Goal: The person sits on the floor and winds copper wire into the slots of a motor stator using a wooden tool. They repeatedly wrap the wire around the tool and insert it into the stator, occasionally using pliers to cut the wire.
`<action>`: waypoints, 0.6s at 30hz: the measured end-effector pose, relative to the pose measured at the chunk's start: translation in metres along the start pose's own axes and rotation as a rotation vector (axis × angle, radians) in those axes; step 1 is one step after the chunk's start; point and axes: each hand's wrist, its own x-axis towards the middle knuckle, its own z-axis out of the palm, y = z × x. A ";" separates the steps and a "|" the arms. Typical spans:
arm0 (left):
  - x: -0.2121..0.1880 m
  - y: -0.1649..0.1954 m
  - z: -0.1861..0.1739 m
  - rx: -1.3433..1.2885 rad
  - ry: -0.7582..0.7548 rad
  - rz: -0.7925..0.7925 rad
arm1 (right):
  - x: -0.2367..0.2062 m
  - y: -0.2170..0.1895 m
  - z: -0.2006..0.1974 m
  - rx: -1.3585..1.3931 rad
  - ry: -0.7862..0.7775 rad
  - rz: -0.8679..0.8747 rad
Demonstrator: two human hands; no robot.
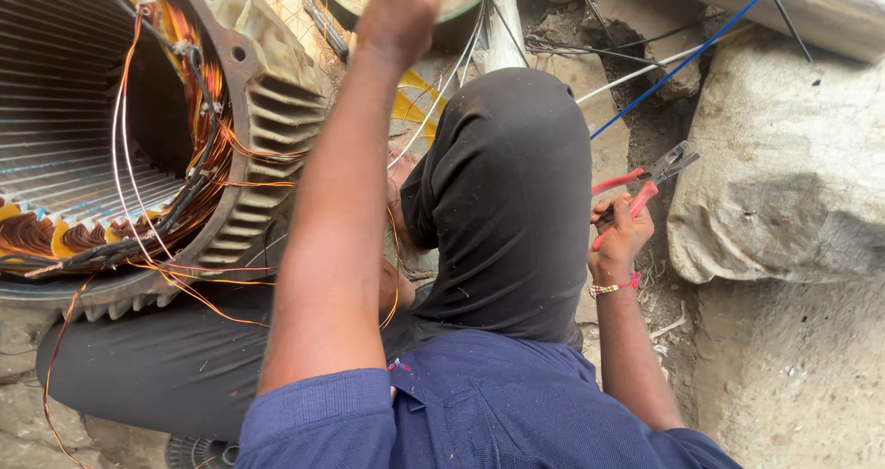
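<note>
Two bare hands show in the head view, looking down over a seated person's black-trousered knee [516, 183] and blue shirt [461, 414]. The left hand [401, 12] is raised and closed in a fist near thin pale wires [452, 72]; whether it grips them cannot be told. The right hand [622, 238] is closed around red-handled pliers [645, 183], jaws pointing up-right, beside a grey stone block [784, 174]. A large motor stator [267, 100] with copper windings [37, 234] lies at left.
</note>
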 end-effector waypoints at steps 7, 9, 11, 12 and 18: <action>-0.014 0.040 0.027 -0.089 -0.533 0.180 | -0.001 -0.001 0.016 -0.120 -0.110 -0.076; -0.012 0.045 0.034 -0.112 -0.514 0.196 | -0.001 0.000 0.018 -0.181 -0.095 -0.086; -0.009 0.050 0.041 -0.156 -0.461 0.210 | -0.002 0.001 0.019 -0.264 -0.054 -0.066; -0.007 0.053 0.044 -0.160 -0.444 0.220 | -0.002 0.001 0.019 -0.265 -0.055 -0.058; -0.004 0.072 0.054 -0.231 -0.451 0.240 | -0.004 0.004 0.018 -0.200 -0.057 -0.036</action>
